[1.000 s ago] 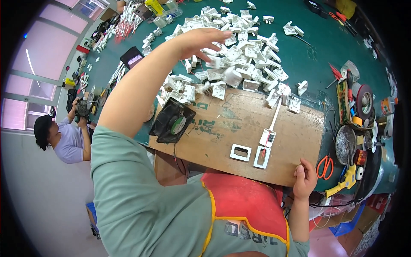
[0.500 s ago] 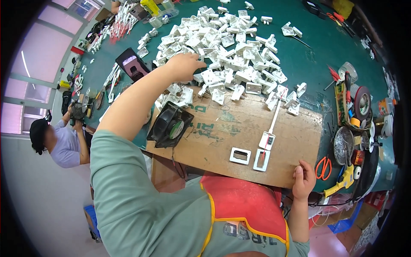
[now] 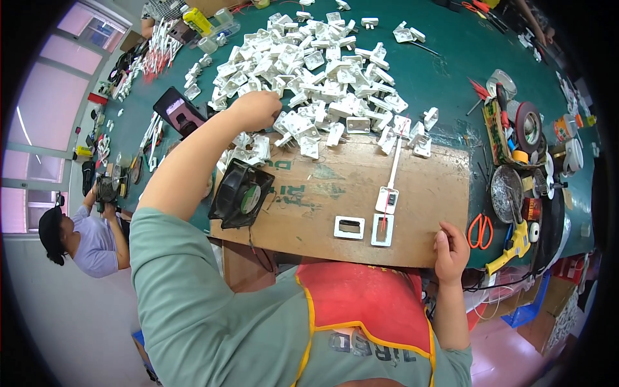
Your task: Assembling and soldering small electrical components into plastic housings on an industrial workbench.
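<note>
At far left, a co-worker (image 3: 97,244) in a lilac top and black cap, both hands at a dark object (image 3: 106,188) too small to identify, beside the green worktop (image 3: 445,84). Next, toward the back, a bundle of white sticks (image 3: 161,46) with red wires; nearer, a tilted dark smartphone (image 3: 179,113). Then a black square fan (image 3: 240,193), tilted on the left end of a brown cardboard sheet (image 3: 309,226). Holds the left hand (image 3: 258,109) behind that fan, at the left side of a pile of white plastic plug housings (image 3: 309,64), fingers bent and drawn narrow; cannot tell whether gripping a housing. Farther right, on the cardboard, a white rectangular frame (image 3: 349,236); just beside it, a second white frame (image 3: 381,243) under red wires, and above that a white switch plate (image 3: 383,204) on a slim white stem (image 3: 394,161) reaching to the pile's right edge. Rests the right hand (image 3: 451,251) by the cardboard's right edge, well apart from the pile, fingers loosely curled; cannot tell whether closed on anything. Just beyond, orange scissors (image 3: 481,230), then a yellow glue gun (image 3: 516,244).
</note>
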Demonstrator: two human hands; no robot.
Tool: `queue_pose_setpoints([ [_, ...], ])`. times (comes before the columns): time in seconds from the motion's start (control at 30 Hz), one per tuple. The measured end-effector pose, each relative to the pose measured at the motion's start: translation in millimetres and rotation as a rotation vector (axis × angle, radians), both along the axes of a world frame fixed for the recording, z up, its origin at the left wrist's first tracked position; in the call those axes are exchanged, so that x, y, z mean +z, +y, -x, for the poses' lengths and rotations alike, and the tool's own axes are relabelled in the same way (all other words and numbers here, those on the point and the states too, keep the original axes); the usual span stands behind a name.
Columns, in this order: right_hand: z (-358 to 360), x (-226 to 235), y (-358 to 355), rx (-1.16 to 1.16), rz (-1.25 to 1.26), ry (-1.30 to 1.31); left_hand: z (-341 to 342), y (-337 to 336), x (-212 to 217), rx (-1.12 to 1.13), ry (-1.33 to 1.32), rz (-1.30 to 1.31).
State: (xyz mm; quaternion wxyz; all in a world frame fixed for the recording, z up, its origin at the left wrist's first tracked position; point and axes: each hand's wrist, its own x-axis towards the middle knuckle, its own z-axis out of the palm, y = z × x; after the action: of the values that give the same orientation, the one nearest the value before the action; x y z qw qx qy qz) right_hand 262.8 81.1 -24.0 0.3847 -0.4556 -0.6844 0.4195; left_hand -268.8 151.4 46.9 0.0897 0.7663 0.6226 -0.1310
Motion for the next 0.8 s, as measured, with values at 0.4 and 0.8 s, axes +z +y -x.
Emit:
queue_pose_setpoints([
  [0.4, 5, 14, -1, -0.052, 0.035, -0.017, -4, -31, 147, 0.532, -0.789, -0.527],
  [0.8, 4, 51, -8, 0.062, -0.154, 0.01, -189, -105, 157, 0.496, -1.54, -0.17],
])
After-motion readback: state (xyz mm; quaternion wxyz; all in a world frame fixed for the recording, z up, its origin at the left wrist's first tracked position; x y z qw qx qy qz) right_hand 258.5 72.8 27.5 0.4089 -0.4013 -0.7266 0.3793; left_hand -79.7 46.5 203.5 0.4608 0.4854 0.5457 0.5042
